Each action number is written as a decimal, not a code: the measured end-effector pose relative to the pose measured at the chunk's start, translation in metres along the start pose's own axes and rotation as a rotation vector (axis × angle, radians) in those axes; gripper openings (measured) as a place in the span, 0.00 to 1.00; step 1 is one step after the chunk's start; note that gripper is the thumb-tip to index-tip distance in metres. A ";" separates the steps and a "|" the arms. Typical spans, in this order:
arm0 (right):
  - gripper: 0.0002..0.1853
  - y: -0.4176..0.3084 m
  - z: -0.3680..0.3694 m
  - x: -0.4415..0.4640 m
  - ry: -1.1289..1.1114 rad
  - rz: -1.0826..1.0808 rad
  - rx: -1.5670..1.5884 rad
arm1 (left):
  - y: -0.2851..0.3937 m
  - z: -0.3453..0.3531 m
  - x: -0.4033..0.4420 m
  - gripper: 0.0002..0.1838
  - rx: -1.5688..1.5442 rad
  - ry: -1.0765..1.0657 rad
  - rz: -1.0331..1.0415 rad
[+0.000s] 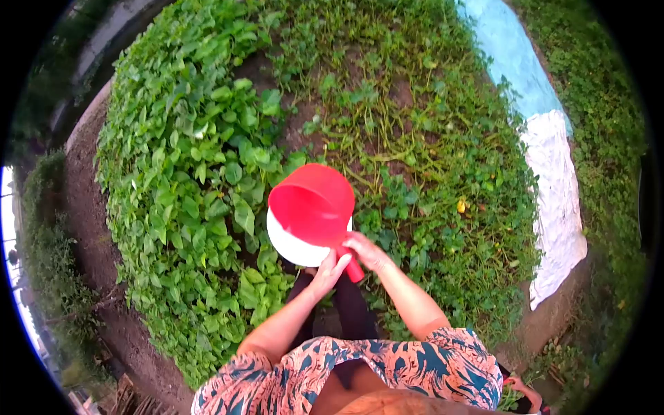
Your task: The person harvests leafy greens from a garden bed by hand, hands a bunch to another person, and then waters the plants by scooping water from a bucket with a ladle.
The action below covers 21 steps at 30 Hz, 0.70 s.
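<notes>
A red plastic dipper (315,197) with a short handle is tilted in front of me, its opening partly facing me. Beneath it shows a white round container (297,247), mostly covered by the dipper. My right hand (368,252) closes around the dipper's handle near the cup. Against the white container's near edge, my left hand (328,274) is closed, its thumb beside the red handle; some of its fingers are hidden. What either vessel holds cannot be made out.
Dense leafy plants (187,159) grow to the left, with sparser, yellowing vines (422,166) ahead and right. A blue sheet (515,62) and a white sheet (555,207) lie along the right edge. Another person's hand (522,389) appears at the lower right. Bare soil (90,214) borders the left.
</notes>
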State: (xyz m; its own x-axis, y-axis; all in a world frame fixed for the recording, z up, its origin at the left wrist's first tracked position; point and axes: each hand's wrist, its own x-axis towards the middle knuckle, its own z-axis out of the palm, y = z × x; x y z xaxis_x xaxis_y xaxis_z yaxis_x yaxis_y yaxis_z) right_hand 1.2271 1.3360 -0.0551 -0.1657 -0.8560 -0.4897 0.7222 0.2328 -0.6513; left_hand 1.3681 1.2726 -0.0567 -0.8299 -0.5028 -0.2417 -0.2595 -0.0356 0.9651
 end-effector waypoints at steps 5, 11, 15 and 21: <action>0.15 0.044 -0.016 0.002 0.281 -0.089 -0.314 | -0.040 -0.009 0.004 0.17 0.291 -0.366 0.021; 0.14 0.033 -0.045 -0.006 0.529 0.005 -0.245 | -0.166 -0.107 0.079 0.10 0.560 0.293 -0.107; 0.15 0.041 -0.041 0.000 0.549 0.068 -0.455 | -0.215 -0.092 0.136 0.13 1.010 0.663 -0.181; 0.22 0.064 -0.022 0.022 0.503 0.006 -1.250 | -0.253 -0.075 0.097 0.16 0.445 0.283 -0.310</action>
State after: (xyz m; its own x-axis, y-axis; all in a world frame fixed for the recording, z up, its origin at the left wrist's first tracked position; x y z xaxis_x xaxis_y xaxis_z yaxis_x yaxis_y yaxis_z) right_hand 1.2554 1.3420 -0.1205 -0.5862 -0.6553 -0.4764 -0.3227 0.7282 -0.6046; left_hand 1.3903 1.1685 -0.3172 -0.5350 -0.7391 -0.4092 -0.6997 0.1162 0.7049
